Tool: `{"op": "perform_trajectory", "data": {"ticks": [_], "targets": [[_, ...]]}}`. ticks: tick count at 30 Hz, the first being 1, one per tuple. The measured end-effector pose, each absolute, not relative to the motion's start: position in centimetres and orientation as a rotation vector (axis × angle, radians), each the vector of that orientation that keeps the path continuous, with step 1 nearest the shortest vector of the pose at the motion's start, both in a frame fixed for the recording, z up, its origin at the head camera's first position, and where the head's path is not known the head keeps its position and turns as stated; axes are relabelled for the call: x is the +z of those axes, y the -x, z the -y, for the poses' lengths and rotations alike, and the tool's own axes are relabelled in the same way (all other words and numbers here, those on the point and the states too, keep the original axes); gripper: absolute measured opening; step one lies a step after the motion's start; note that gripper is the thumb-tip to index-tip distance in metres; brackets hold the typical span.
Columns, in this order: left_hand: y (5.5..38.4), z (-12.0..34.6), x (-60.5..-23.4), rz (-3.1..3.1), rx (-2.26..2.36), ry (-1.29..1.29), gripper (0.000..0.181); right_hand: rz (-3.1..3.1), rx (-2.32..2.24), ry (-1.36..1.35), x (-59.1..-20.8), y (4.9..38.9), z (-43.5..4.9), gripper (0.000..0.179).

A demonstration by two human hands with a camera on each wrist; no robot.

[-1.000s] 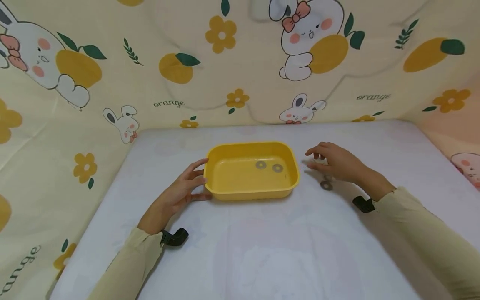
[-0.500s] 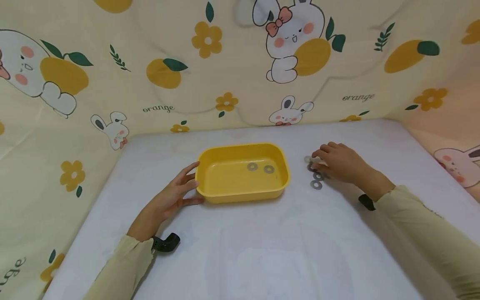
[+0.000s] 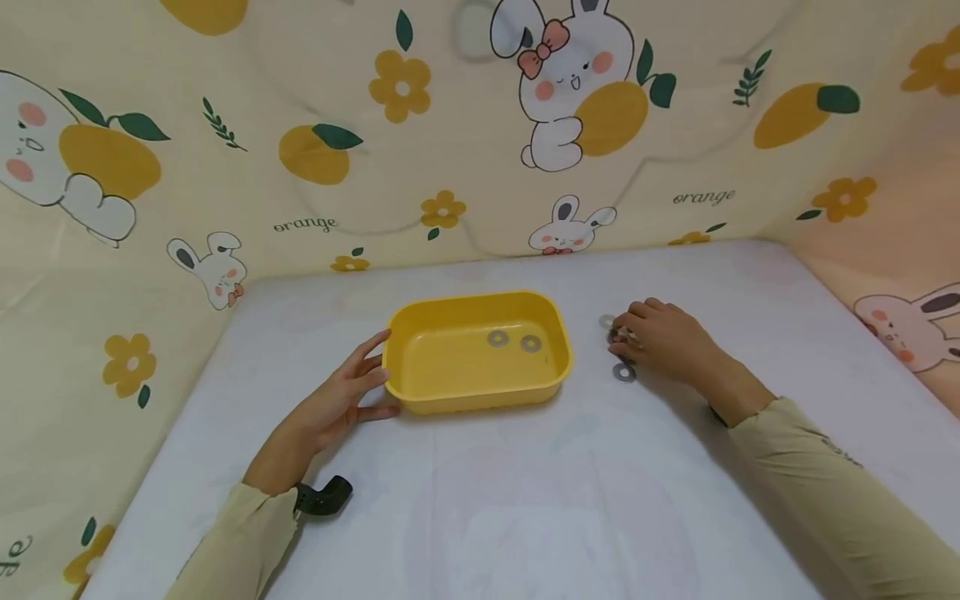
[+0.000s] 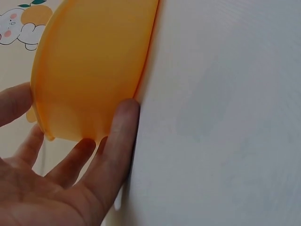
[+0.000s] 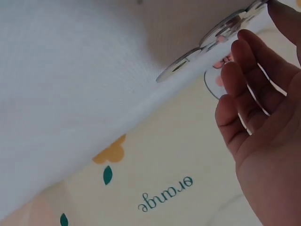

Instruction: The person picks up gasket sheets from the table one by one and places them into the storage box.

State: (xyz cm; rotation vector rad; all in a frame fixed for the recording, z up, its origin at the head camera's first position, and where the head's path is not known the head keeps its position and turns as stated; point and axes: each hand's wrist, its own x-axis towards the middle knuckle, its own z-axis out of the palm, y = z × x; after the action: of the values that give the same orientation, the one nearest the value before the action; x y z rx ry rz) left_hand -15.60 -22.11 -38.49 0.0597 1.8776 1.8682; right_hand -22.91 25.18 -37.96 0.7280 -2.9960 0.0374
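Note:
A yellow plastic tray (image 3: 450, 402) stands on the white tabletop, with two flat metal washers (image 3: 491, 340) lying inside toward its right half. My left hand (image 3: 330, 404) rests against the tray's left end; in the left wrist view its spread fingers touch the end wall and rim. Right of the tray, my right hand (image 3: 671, 343) reaches down with bent fingers over a small group of loose washers (image 3: 632, 375), partly hiding them. The right wrist view shows the thumb at one washer's edge, a gap separating it from the other fingers (image 5: 230, 75).
White cloth covers the table (image 3: 510, 508). A cream printed cloth (image 3: 360, 175) with rabbits and oranges rises behind and along the sides. A black strap-on device (image 3: 324, 497) sits at the left wrist.
My right hand has come down from above the table onto the loose washers, its fingers drawn in. The left hand stays at the tray's end. The head view has shifted slightly.

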Motion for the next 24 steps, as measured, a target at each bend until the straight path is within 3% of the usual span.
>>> {"op": "perform_trajectory", "data": {"ticks": [10, 19, 24], "targets": [[15.6, 22.0, -38.5, -1.882, 1.882, -0.05, 0.064, 3.12, 0.123, -0.573, -37.8, 23.7, -25.2, 0.036], [15.2, 22.3, -38.4, -1.91, 1.888, -0.033, 0.065, 3.242, 0.389, -0.804, -37.5, 25.6, -24.9, 0.027], [15.5, 22.1, -38.4, -1.892, 1.897, -0.049, 0.066, 3.241, 0.401, -0.769, -37.6, 26.2, -24.8, 0.026]]}}
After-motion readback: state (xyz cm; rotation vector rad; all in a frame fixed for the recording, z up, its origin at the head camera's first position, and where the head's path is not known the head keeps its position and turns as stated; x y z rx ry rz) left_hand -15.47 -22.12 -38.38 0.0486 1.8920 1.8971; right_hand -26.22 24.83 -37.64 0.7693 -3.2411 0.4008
